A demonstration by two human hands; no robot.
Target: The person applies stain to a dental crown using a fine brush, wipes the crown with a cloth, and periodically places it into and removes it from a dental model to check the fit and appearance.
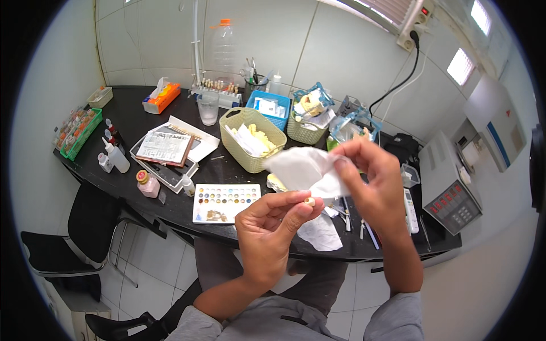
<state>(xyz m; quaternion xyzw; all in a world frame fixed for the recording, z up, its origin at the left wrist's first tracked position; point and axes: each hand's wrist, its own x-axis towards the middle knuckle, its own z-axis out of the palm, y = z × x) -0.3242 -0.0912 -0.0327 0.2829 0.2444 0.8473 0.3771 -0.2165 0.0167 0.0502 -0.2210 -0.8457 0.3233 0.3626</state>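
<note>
My left hand [267,238] pinches a small cream-coloured piece [309,202] between thumb and fingertips, low in the middle of the view. Just above and to the right, my right hand [372,193] grips a white tissue [296,165], which spreads leftward over the small piece and is slightly blurred. Behind my left hand lies a white palette [226,197] with rows of coloured wells and brownish smears. A crumpled white sheet [321,240] and several thin tools [372,236] lie on the black desk [170,221] beside and beneath my hands.
Baskets [236,148] with packets and yellowish pieces stand at the back, near an orange tissue box [162,99] and a glass [208,111]. Bottles [119,159] and a green tray [79,136] are at left. A grey machine [449,204] stands right; black chairs [85,233] sit lower left.
</note>
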